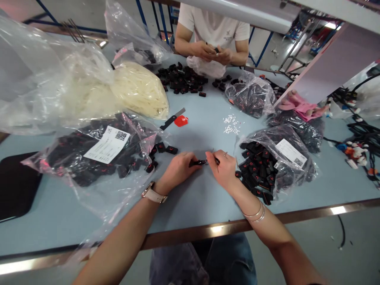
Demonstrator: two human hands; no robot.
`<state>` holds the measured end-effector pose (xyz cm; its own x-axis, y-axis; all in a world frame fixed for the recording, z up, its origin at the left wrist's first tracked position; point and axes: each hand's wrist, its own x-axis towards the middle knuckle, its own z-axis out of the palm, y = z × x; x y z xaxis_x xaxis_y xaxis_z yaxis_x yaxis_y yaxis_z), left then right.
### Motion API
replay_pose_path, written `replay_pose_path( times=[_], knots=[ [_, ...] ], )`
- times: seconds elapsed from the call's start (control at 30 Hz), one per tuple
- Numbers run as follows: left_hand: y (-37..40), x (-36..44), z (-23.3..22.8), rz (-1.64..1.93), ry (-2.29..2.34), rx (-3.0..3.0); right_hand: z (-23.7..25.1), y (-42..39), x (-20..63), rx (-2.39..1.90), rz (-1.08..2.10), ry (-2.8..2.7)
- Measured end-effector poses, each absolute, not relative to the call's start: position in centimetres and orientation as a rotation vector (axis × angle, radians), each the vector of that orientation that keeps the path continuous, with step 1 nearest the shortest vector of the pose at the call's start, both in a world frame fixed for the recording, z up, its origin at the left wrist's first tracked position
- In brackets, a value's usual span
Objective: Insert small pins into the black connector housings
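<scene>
My left hand [178,169] pinches a small black connector [198,162] with a red tab, held just above the light blue table [196,198]. My right hand [223,167] meets it from the right, fingertips closed on a thin metal tool or pin at the connector's end; which it is I cannot tell. An open plastic bag of black connectors [267,164] lies right beside my right wrist. A second labelled bag of the same parts [89,156] lies left of my left hand, with a few loose connectors [162,149] spilled from it.
A person across the table works on a small part with both hands [214,51], a heap of black connectors [181,79] before them. A bag of white ties [139,89], a cutter with a red piece [176,118], small white bits [231,123], pink gloves [299,105] and wire harnesses [360,138] lie around.
</scene>
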<state>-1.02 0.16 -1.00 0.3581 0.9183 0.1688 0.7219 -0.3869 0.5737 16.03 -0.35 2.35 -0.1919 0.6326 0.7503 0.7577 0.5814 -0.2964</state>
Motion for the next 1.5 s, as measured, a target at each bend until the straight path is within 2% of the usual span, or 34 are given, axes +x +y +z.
replay_pose_path(
  times=[0.9,1.2,1.5],
  knots=[
    [0.0,-1.0,-0.9,0.664,1.413,2.183,2.1,-0.4,15.5,-1.122,-0.174,-2.012],
    [0.0,-1.0,-0.9,0.673,1.418,2.169,2.4,-0.5,16.2,-1.1,-0.111,-1.924],
    [-0.5,-0.9,0.2,0.624,1.468,2.385,2.8,-0.6,17.3,-1.13,0.082,-1.771]
  ],
)
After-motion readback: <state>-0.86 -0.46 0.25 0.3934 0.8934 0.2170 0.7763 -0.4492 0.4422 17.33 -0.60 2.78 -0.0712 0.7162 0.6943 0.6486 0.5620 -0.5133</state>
